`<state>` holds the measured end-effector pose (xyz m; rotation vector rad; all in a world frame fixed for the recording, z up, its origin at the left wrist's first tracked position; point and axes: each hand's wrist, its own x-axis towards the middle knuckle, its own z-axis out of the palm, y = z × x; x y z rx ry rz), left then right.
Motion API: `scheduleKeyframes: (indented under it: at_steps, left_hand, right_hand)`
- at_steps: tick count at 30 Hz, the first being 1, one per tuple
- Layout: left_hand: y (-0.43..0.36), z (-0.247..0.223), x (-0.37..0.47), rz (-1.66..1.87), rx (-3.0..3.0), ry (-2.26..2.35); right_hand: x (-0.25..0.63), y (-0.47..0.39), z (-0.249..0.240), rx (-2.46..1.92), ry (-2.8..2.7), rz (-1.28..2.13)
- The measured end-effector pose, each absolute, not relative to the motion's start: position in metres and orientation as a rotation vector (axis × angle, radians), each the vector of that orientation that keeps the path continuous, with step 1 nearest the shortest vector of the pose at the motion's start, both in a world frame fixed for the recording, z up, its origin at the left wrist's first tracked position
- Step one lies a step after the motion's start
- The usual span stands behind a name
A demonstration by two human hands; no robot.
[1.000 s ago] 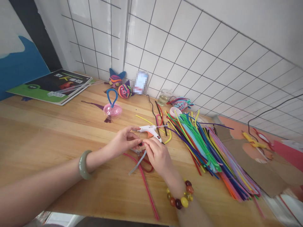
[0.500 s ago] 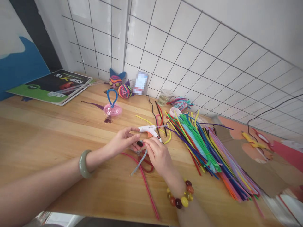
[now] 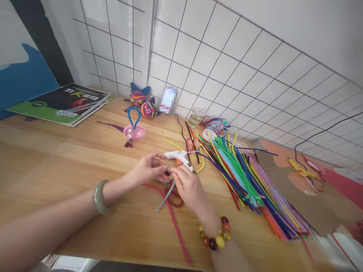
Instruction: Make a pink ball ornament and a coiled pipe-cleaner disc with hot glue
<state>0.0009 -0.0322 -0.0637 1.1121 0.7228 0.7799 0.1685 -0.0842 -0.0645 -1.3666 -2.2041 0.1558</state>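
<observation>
My left hand (image 3: 151, 170) has thumb and fingers pinched on a small black piece (image 3: 167, 173) above the table. Right beside it, my right hand (image 3: 185, 185) is closed, its fingertips meeting at the piece's edge; what they grip is hidden. A grey-blue pipe cleaner (image 3: 165, 197) runs down from below the right fingers; whether it is held or lies on the table, I cannot tell. Under the hands are red-handled scissors (image 3: 178, 204), partly covered, and pinkish-red pipe cleaners (image 3: 179, 235). A white glue gun (image 3: 176, 154) with an orange trigger lies just behind the hands.
A big bundle of coloured pipe cleaners (image 3: 241, 173) lies to the right. Behind stand a pink clear shell with a blue loop (image 3: 134, 132), striped ornaments (image 3: 149, 108), a phone (image 3: 168, 100) and a glass jar (image 3: 195, 118). A yellow glue gun (image 3: 302, 170) rests on cardboard at far right.
The fingers of my left hand have closed in a little, and less of the black piece shows. My right hand stays pinched beside it. Nothing else has visibly moved on the table.
</observation>
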Motion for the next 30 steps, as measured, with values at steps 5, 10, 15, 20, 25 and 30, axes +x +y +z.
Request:
scheduleKeyframes:
  at_steps: [5,10,15,20,25,30]
  left_hand:
    - [-0.0319,-0.0658,0.0013,0.775,1.131,0.702]
    - [-0.0314,-0.0677,0.0017,0.778,1.147,0.693]
    - [-0.0317,-0.0657,0.0022,0.786,1.134,0.712]
    - [-0.0305,-0.0694,0.0017,0.789,1.103,0.699]
    - [-0.0299,-0.0693,0.0019,0.770,1.047,0.712]
    - [-0.0284,-0.0722,0.0012,0.794,0.968,0.714]
  right_hand:
    - [0.1677,-0.0843,-0.0628,-1.377,-2.209,0.150]
    - [0.1680,-0.0840,-0.0626,-1.382,-2.201,0.145]
    - [0.1675,-0.0829,-0.0643,-1.375,-2.197,0.136]
    - [0.1669,-0.0824,-0.0648,-1.350,-2.179,0.115]
    - [0.1662,-0.0818,-0.0636,-1.350,-2.156,0.148]
    - [0.1650,-0.0818,-0.0641,-1.325,-2.072,0.176]
